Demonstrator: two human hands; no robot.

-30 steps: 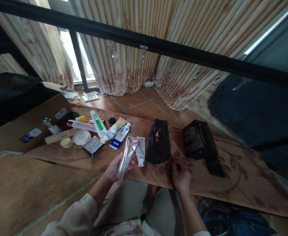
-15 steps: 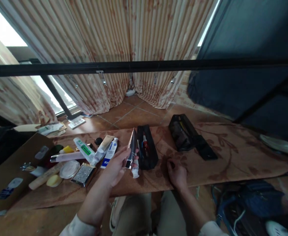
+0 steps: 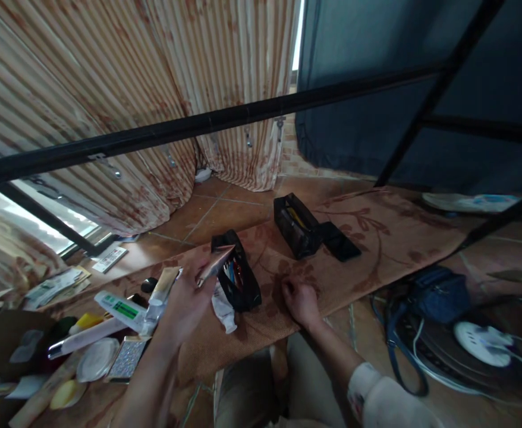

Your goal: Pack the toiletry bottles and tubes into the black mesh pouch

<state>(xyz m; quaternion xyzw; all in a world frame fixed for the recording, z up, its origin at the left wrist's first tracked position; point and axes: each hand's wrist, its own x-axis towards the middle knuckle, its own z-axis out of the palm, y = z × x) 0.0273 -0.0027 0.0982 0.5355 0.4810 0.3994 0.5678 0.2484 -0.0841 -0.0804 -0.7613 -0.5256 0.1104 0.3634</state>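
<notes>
My left hand [image 3: 184, 302] grips a metallic pink tube [image 3: 215, 266], its end held over the open top of a black mesh pouch [image 3: 239, 278] on the patterned mat [image 3: 368, 238]. Pens or small items show inside that pouch. A white tube [image 3: 222, 301] lies on the mat just below the pouch. My right hand [image 3: 300, 301] rests on the mat to the right of the pouch, fingers curled, with nothing visible in it. A second black mesh pouch [image 3: 302, 225] lies further back with its flap open.
Several tubes and cosmetics lie at the left: a green-labelled tube [image 3: 120, 308], a glittery compact [image 3: 127, 358], a round white lid [image 3: 96, 359]. A black metal bar [image 3: 207, 123] crosses overhead. A blue bag [image 3: 434, 292] and a white power strip [image 3: 475, 339] sit at the right. Striped curtains hang behind.
My left hand has carried the pink tube right, up to the open pouch's mouth. My head turned right, so everything shifted left. My right hand stayed on the mat.
</notes>
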